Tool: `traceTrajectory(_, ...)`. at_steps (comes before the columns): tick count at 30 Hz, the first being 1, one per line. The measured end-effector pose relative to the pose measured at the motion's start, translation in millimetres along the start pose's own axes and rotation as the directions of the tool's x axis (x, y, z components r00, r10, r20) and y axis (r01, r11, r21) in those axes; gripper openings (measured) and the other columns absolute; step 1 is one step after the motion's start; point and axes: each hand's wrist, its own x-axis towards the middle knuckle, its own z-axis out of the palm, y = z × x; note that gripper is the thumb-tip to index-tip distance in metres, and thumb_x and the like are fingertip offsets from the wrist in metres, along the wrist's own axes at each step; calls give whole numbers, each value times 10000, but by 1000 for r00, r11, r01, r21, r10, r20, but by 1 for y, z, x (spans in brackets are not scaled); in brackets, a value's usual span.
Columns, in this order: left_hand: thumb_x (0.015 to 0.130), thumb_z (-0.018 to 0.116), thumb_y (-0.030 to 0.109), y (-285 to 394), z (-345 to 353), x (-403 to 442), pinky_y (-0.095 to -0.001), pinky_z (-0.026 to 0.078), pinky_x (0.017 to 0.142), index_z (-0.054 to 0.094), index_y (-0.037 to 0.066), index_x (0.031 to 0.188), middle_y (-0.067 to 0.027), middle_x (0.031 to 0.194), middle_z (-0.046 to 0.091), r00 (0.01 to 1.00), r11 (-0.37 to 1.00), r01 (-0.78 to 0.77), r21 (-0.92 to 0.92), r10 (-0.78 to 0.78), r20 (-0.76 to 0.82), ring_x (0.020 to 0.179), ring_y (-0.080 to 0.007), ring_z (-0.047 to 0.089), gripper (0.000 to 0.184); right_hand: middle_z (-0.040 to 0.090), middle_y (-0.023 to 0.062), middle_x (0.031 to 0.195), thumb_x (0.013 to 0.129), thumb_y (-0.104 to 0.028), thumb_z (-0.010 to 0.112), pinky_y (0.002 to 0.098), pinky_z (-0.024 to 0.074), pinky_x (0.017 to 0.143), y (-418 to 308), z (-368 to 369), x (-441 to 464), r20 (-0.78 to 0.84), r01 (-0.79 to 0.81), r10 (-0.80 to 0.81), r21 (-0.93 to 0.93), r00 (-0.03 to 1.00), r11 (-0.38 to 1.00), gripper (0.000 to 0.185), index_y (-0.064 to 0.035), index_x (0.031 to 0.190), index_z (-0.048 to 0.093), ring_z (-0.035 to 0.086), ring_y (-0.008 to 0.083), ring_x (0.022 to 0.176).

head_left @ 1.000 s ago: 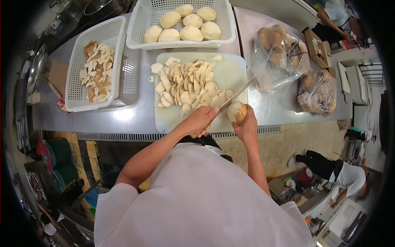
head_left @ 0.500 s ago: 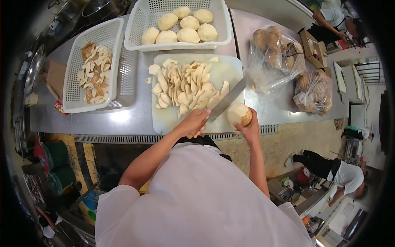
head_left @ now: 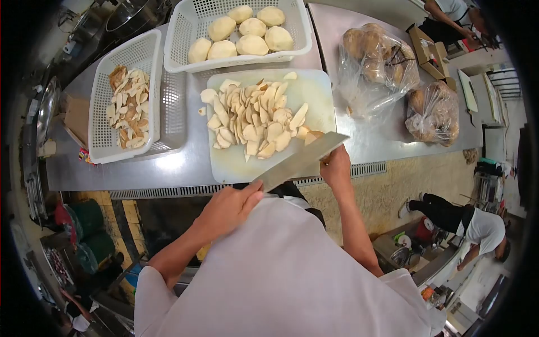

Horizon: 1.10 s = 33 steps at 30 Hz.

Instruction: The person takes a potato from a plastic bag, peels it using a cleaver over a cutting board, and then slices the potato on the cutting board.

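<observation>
Two grips: left hand (head_left: pixel 230 209) closed on the knife (head_left: pixel 303 160), right hand (head_left: pixel 337 167) partly hidden, contents unclear.

The left hand (head_left: pixel 227 210) is now drawn in against the shirt (head_left: pixel 275 264), and the knife (head_left: pixel 303 163) now lies flatter, its broad blade crossing at the right hand (head_left: pixel 337 165), hiding most or all of the potato that was in plain view
</observation>
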Motion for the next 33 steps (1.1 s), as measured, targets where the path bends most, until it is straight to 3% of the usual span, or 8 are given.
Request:
traceTrajectory(5, 1083, 488, 321, 10, 9, 7, -547, 521, 678, 545, 62, 1300, -258, 740, 652, 995, 982, 68, 178, -79, 56, 728, -468, 651, 343, 625, 265, 1207, 671, 134, 715, 522, 527, 845, 16, 13, -5, -8, 235, -236, -65, 972, 970, 713, -18, 1328, 484, 597, 492, 1080)
traceTrajectory(7, 1089, 476, 323, 8, 25, 40, -496, 507, 702, 645, 21, 1253, -278, 842, 656, 997, 994, 76, 74, -77, 4, 772, -464, 648, 382, 617, 264, 1199, 667, 142, 709, 524, 519, 856, -5, 10, -7, -37, -27, 25, -54, 999, 998, 697, 4, 1313, 487, 594, 491, 1084)
traceTrajectory(12, 1096, 464, 312, -11, 35, 104, -493, 498, 727, 655, -11, 1112, -279, 820, 647, 984, 982, 153, -113, -140, 113, 767, -467, 643, 376, 605, 255, 1190, 701, 127, 690, 519, 507, 895, -11, -2, -8, -68, 23, -25, -32, 997, 999, 652, 18, 1308, 480, 581, 499, 1097)
traceTrajectory(20, 1104, 448, 327, 0, 22, 27, -513, 491, 721, 615, -8, 1138, -281, 785, 627, 1000, 1000, 8, -28, -9, -20, 751, -483, 610, 376, 618, 241, 1182, 687, 125, 731, 498, 516, 903, -5, 2, -10, -16, -65, 66, 55, 998, 996, 687, 5, 1320, 489, 595, 482, 1126)
traceTrajectory(23, 1104, 459, 324, -5, 39, 82, -419, 538, 683, 647, -21, 1212, -205, 753, 670, 996, 995, -75, -66, 72, -48, 615, -342, 619, 407, 608, 262, 1196, 699, 171, 654, 518, 502, 921, -10, 2, -11, -89, 15, -15, 4, 996, 1000, 660, 18, 1316, 478, 579, 495, 1119)
traceTrajectory(25, 1122, 409, 331, 3, 42, 111, -353, 477, 475, 651, -5, 1092, -76, 588, 566, 930, 899, 355, -255, -313, 192, 445, -192, 523, 415, 605, 258, 1219, 703, 184, 637, 517, 501, 919, -18, -6, -9, -23, -30, 31, 22, 999, 999, 643, 11, 1304, 488, 579, 494, 1118)
traceTrajectory(29, 1124, 387, 369, -2, 27, 71, -339, 430, 416, 614, -4, 973, -50, 599, 516, 964, 930, 248, -272, -209, 165, 441, -142, 516, 461, 600, 257, 1238, 693, 193, 636, 519, 500, 919, -6, -5, -10, -55, -3, 7, 58, 998, 998, 646, 1, 1293, 495, 575, 499, 1121)
traceTrajectory(33, 1124, 382, 371, -10, 24, 51, -322, 398, 375, 575, 16, 867, -29, 554, 496, 912, 833, 406, -375, -339, 232, 404, -131, 482, 479, 609, 230, 1226, 670, 198, 674, 494, 503, 929, -12, -14, -9, -8, -28, 28, 52, 1000, 998, 706, -20, 1318, 498, 575, 477, 1161)
